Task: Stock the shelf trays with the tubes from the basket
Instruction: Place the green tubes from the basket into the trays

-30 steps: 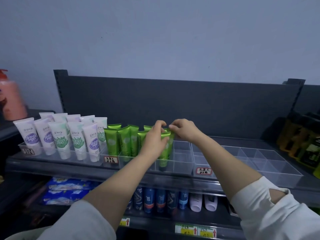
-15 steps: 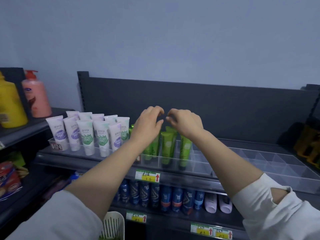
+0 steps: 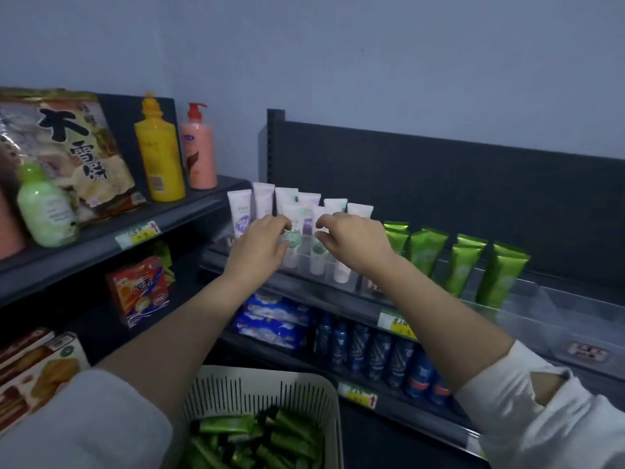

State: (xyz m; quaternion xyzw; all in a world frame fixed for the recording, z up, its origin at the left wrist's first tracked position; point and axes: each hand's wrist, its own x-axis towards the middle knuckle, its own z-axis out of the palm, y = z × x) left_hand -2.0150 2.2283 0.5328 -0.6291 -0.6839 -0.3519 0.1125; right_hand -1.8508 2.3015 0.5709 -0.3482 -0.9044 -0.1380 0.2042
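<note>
Right at the person's waist sits a pale slotted basket (image 3: 257,389), with loose green tubes (image 3: 250,438) piled in it. Both forearms reach up and away from it, white sleeves pushed back, to the top shelf.

The left hand (image 3: 260,245) and the right hand (image 3: 351,242) are close together at the front row of white tubes (image 3: 263,201), which stand upright, caps down, in the left part of the clear shelf tray (image 3: 554,309). The fingers of each hand are curled in towards a front tube. The left is against the white tube with the green label (image 3: 293,239) and the right against its neighbour (image 3: 318,255). From here I cannot tell whether either hand actually pinches a tube or only touches it.

To the right of the hands, more green tubes (image 3: 461,265) stand upright in the same tray. One shelf down are blue packets (image 3: 274,319) and a row of blue bottles (image 3: 378,353).

Further left, on the neighbouring shelf, stand a yellow bottle (image 3: 159,154) and a pink pump bottle (image 3: 199,150).
</note>
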